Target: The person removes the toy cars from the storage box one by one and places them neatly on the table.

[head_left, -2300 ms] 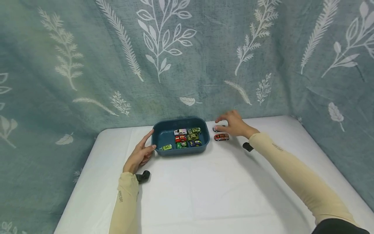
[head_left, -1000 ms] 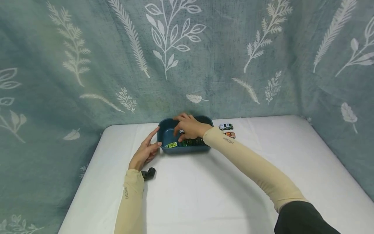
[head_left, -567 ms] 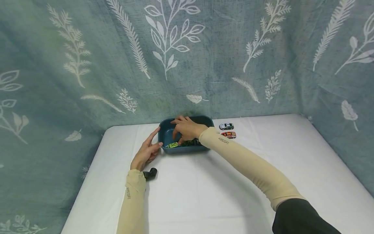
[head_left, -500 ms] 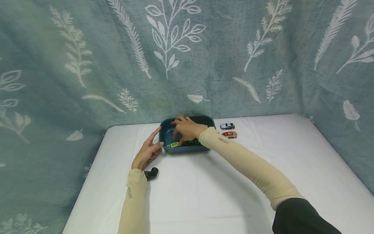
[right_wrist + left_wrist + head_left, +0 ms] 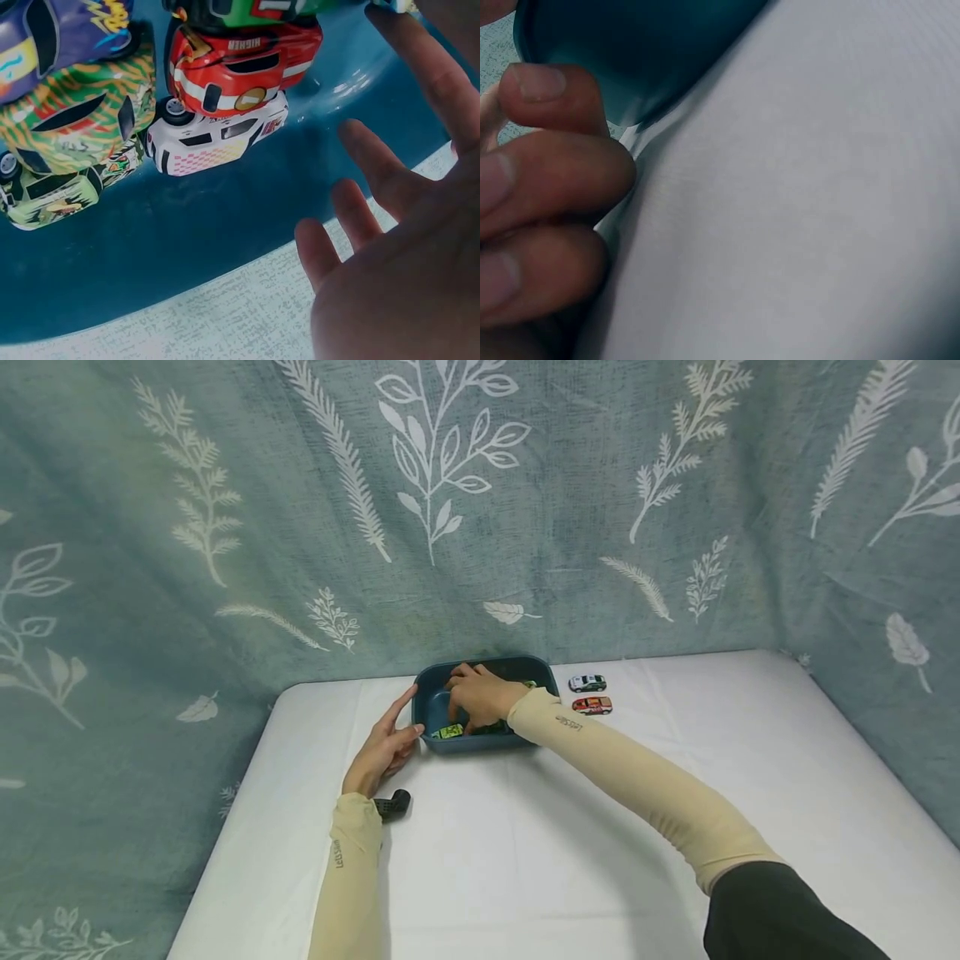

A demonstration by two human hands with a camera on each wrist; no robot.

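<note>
My left hand rests at the left end of a dark blue tray, its straight index finger and thumb touching the rim. The other fingers lie loosely bent in the left wrist view. Inside the tray my right hand reaches down beside a yellow-green toy car. In the right wrist view the index fingertip is right at a small white-and-yellow part at the top edge; the thumb tip is out of frame, so I cannot tell if they pinch it. Near these fingers sit white, red and green toy cars.
Orange and white-green toy cars stand on the white tablecloth, right of the tray. Purple, tiger-striped and pale green cars share the tray. A patterned curtain hangs behind the table.
The right hand has left the white-green car on the table, moved left into the tray and dipped slightly lower there. My left hand has stayed at the rim. The whole view has shifted a little.
</note>
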